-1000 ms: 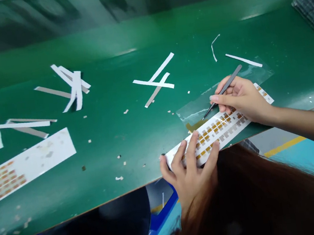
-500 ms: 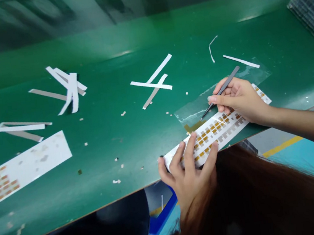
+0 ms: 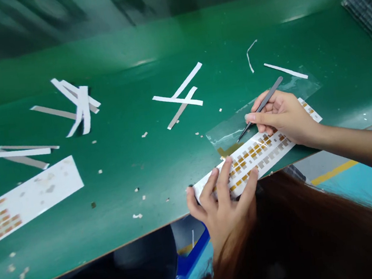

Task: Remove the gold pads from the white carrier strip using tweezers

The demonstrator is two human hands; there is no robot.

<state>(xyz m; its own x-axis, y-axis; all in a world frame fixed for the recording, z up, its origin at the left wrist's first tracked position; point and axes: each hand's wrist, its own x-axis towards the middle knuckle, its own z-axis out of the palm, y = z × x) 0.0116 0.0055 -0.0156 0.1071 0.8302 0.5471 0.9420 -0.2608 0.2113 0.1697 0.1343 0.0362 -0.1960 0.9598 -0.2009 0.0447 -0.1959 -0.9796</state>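
**Q:** Finger state, and where is the strip?

**A:** The right hand (image 3: 284, 119) grips steel tweezers (image 3: 268, 96). The left hand (image 3: 222, 212) presses its spread fingers on the white strip (image 3: 267, 167), which lies at the green desk's (image 3: 117, 189) front edge.

**Q:** Hazard?

**A:** A slipping tweezer tip could scratch the copper-coloured pads (image 3: 244, 164); easing the left-hand pressure could let the strip shift.

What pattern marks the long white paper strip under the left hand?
The white paper strip has rows of amber and grey rectangles; head view.
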